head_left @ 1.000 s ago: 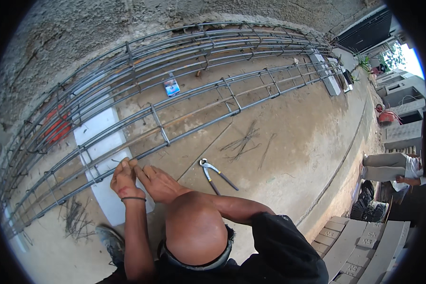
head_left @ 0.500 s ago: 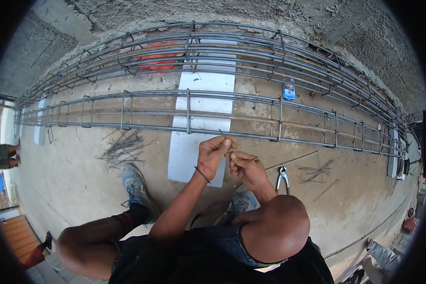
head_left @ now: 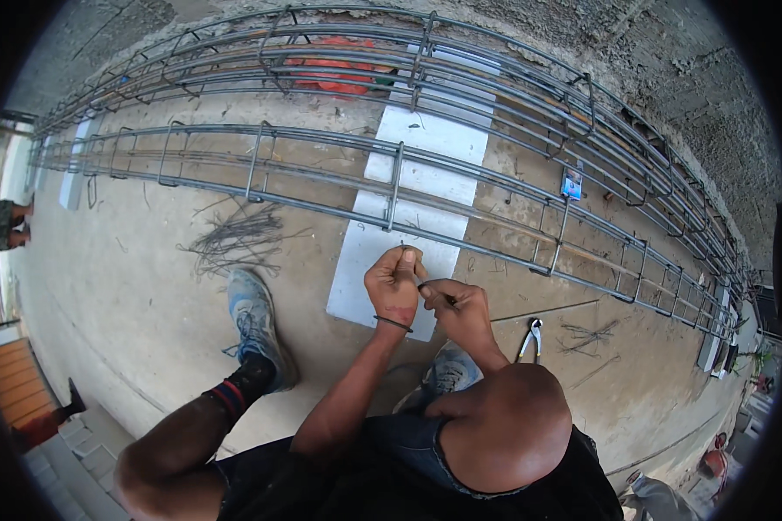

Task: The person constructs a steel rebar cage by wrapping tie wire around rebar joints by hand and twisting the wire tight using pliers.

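Observation:
My left hand (head_left: 391,282) is closed in a pinch on a thin dark piece of tie wire (head_left: 403,246), whose tip pokes out above the fingers. Close on its right, my right hand (head_left: 462,314) is also pinched shut, its fingertips against the lower part of the same wire; most of the wire is hidden by the fingers. Both hands are just on my side of a long steel rebar cage (head_left: 396,182) with square stirrups, apart from its nearest bar. Steel pincers (head_left: 535,325) lie on the floor right of my right hand.
White boards (head_left: 353,282) lie crosswise under the cages. Behind is a second stack of rebar cages (head_left: 513,80) along a rough wall. Loose wires (head_left: 239,239) lie left, and more wires (head_left: 589,334) right. A blue box (head_left: 572,184) and red bag (head_left: 334,65) sit among the cages.
The view has tilted, so the cages slope down more to the right. My left hand has turned more upright, and the wire tip now shows above its fingers. Both hands stay close together.

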`<state>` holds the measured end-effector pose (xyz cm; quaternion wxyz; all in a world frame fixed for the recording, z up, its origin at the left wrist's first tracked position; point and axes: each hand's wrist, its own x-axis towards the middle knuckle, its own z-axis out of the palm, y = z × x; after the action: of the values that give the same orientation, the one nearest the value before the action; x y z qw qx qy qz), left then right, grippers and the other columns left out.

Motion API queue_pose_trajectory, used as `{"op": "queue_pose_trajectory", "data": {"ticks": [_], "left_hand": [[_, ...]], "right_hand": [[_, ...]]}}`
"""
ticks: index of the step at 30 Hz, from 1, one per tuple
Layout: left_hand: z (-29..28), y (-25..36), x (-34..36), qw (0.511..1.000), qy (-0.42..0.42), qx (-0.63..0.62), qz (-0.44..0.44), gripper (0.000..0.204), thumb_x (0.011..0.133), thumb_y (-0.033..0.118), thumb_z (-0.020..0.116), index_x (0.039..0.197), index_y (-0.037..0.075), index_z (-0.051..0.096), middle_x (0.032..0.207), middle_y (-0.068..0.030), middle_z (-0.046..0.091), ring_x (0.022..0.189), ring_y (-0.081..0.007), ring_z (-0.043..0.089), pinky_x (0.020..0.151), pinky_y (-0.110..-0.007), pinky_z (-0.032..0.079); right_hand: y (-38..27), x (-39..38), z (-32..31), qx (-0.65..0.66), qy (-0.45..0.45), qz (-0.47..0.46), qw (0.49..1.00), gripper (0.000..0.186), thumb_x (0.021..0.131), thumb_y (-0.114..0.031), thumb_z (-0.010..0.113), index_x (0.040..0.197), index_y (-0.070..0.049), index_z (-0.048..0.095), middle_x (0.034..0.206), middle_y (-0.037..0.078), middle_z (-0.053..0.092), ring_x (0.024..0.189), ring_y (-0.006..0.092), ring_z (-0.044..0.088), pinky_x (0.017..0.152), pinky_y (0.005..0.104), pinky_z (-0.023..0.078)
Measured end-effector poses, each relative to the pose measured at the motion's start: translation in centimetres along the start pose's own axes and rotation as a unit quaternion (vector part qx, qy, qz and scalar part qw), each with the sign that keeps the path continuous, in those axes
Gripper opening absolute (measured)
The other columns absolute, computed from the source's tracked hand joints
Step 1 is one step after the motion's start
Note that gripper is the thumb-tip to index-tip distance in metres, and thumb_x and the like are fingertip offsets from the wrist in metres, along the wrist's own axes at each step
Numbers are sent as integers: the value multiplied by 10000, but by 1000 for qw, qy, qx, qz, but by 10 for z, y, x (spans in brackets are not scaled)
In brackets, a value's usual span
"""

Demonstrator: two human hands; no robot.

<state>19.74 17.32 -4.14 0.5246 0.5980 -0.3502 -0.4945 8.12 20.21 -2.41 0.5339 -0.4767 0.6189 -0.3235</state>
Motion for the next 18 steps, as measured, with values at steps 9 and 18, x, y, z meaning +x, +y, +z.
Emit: {"op": "queue_pose_trajectory", "data": {"ticks": [9,18], "left_hand": [[-36,28,51,887,-47,356,290,301,843,267,665,987,4,655,759,-146,658,725,-271,639,783,-369,508],[-37,56,119,743,-369,547,115,481,837,396,604,1086,-16,605,948,-223,665,879,-375,641,805,-387,492]], "right_hand": [[29,18,-17,-185,117,-96,971,151,786,-42,638,927,-72,684,734,171,617,635,349,593,588,390,463],[30,24,-4,-155,150,-115,970,122,794,-56,632,900,-74,689,738,162,617,658,336,605,594,390,466]]}}
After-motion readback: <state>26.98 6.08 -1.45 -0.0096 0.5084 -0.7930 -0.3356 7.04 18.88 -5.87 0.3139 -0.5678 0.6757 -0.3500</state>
